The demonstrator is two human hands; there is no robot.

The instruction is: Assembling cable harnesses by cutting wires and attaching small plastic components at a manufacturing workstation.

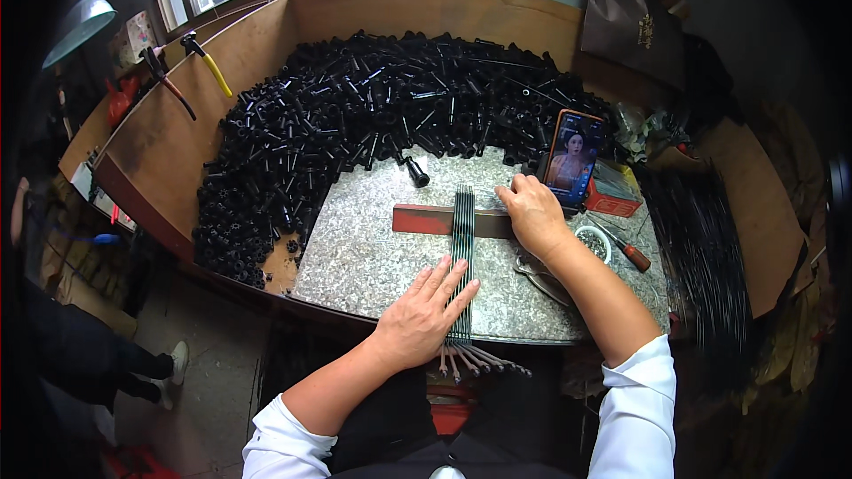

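Pressing flat, your left hand point(419, 315) lies palm-down with fingers point(448, 279) spread and straight over the near end of a row of thin dark rods point(461, 248); that weight appears to keep them side by side and stop them rolling. The rods run away from you across the grey speckled worktop point(355, 257), crossing a reddish-brown bar point(426, 219) that lies crosswise beneath them, seemingly as a rest or stop. Their near ends overhang the worktop edge and fan out below your palm.

Your right hand point(534, 213) rests on the bar just beside the rods, fingers curled and close together; whether they pinch anything cannot be told.

A large heap of short black tubes point(355, 98) banks along the far and left sides, within reach. One black tube point(416, 172) lies apart on the worktop.

A phone point(573, 160) stands propped upright beyond your right hand, screen lit and facing you. Beside it sits a flat orange-red box point(612, 204). A dark paper bag point(626, 22) with a small gold mark leans against the far wall. A screwdriver point(632, 255) with a reddish handle and a small round dish point(593, 242) lie near your right forearm.
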